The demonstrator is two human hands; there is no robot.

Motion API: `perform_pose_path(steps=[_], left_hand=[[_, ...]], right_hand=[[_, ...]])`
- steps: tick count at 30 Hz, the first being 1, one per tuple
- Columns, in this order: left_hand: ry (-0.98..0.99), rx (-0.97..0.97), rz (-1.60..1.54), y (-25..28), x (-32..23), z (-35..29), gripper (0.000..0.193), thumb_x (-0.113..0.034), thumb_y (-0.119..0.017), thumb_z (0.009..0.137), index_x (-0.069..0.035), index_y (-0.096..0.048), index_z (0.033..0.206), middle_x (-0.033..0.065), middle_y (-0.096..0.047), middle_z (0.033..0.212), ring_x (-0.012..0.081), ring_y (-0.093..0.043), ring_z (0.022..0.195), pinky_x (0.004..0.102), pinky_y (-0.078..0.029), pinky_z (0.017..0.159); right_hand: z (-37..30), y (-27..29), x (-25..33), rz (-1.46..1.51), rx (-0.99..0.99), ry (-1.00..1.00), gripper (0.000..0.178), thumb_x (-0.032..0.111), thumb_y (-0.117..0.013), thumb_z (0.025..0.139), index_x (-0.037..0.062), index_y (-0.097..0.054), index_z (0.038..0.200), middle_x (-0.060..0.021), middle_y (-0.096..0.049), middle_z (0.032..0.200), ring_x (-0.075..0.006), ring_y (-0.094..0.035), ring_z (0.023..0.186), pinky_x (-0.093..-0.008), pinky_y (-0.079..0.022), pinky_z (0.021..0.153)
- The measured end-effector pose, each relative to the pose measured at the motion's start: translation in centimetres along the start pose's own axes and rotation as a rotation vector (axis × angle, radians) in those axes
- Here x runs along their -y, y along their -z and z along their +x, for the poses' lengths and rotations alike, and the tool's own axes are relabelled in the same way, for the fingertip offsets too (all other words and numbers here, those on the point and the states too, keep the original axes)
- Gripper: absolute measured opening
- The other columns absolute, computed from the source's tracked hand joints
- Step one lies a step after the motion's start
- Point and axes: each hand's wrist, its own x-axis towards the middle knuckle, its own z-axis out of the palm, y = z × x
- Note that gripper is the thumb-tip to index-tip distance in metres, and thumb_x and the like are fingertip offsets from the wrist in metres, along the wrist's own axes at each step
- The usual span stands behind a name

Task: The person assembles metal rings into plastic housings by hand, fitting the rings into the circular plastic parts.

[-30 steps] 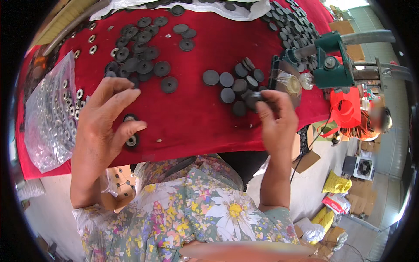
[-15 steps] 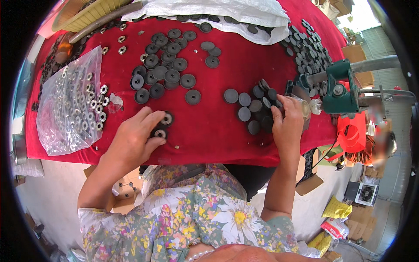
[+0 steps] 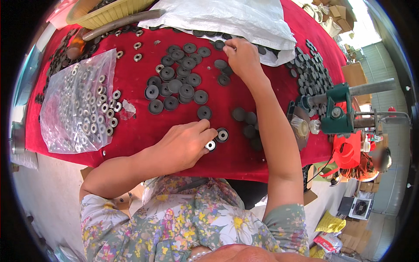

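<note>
My left hand is closed at the near middle of the red cloth. Its fingertips pinch a round black cap with a silver bearing in it. A second black cap with a bearing lies against the fingers. My right hand reaches far across, with its fingers bent together at the right rim of a lone black cap beside the white sack. Left of my right forearm lie a few stacked caps, and further left a loose cluster of black caps. Some dark discs are partly hidden by that forearm.
A clear plastic bag of bearings lies at the left, loose bearings beside it. A green clamp-like metal device stands at the right edge, many dark discs behind it. A yellow basket sits far left.
My right hand has left the pile of dark discs at the right and moved far and left, to the lone cap. My left hand has shifted right with the two bearing-fitted caps.
</note>
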Motion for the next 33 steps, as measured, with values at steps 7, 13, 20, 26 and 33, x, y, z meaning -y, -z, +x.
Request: perform_pose_path(steps=[7,13,20,26,33], left_hand=[[0.007,0.031,-0.142,0.7,1.5,-0.1,0.045,0.001,-0.077,0.072,0.001,-0.061,0.114,0.0172,-0.056,0.099,0.0393,-0.062,0.086,0.0468,-0.052,0.072],[0.122,0.04,-0.225,1.1,1.6,-0.2,0.045,0.0,-0.08,0.072,0.002,-0.062,0.113,0.0164,-0.057,0.101,0.0387,-0.063,0.088,0.0455,-0.052,0.074],[0.164,-0.072,-0.149,-0.2,0.5,0.5,0.051,-0.013,-0.086,0.069,0.001,-0.062,0.112,0.0148,-0.057,0.099,0.0358,-0.064,0.08,0.0437,-0.052,0.067],[0.152,-0.104,0.022,-1.6,-0.1,0.9,0.049,-0.019,-0.087,0.068,-0.002,-0.063,0.108,0.0127,-0.057,0.097,0.0337,-0.065,0.079,0.0429,-0.052,0.064],[0.132,-0.124,0.032,-1.4,-0.1,0.9,0.047,-0.019,-0.086,0.069,-0.003,-0.063,0.106,0.0126,-0.056,0.095,0.0335,-0.065,0.078,0.0427,-0.052,0.063]], right_hand=[[2.7,-1.7,0.2,-0.175,0.112,-0.1,0.027,0.023,-0.075,0.087,0.0033,-0.073,0.106,-0.0223,-0.072,0.102,-0.0401,-0.068,0.1,-0.0468,-0.052,0.088],[-7.3,3.9,4.7,0.036,-0.009,0.154,0.018,0.011,-0.075,0.081,0.0041,-0.068,0.097,-0.0172,-0.07,0.09,-0.0379,-0.067,0.085,-0.0474,-0.051,0.074],[-18.5,5.7,6.8,-0.044,-0.041,0.142,0.019,0.002,-0.072,0.078,0.0025,-0.068,0.097,-0.0119,-0.069,0.096,-0.0312,-0.065,0.086,-0.0421,-0.048,0.077],[-20.7,5.5,8.1,-0.06,0.099,0.131,0.038,0.001,-0.065,0.083,-0.0018,-0.066,0.121,-0.0175,-0.067,0.12,-0.0317,-0.064,0.104,-0.0418,-0.048,0.089],[-20.7,5.2,8.6,0.034,0.088,0.065,0.039,0.003,-0.069,0.083,-0.0008,-0.067,0.122,-0.0167,-0.067,0.121,-0.0313,-0.064,0.105,-0.0423,-0.046,0.091]])
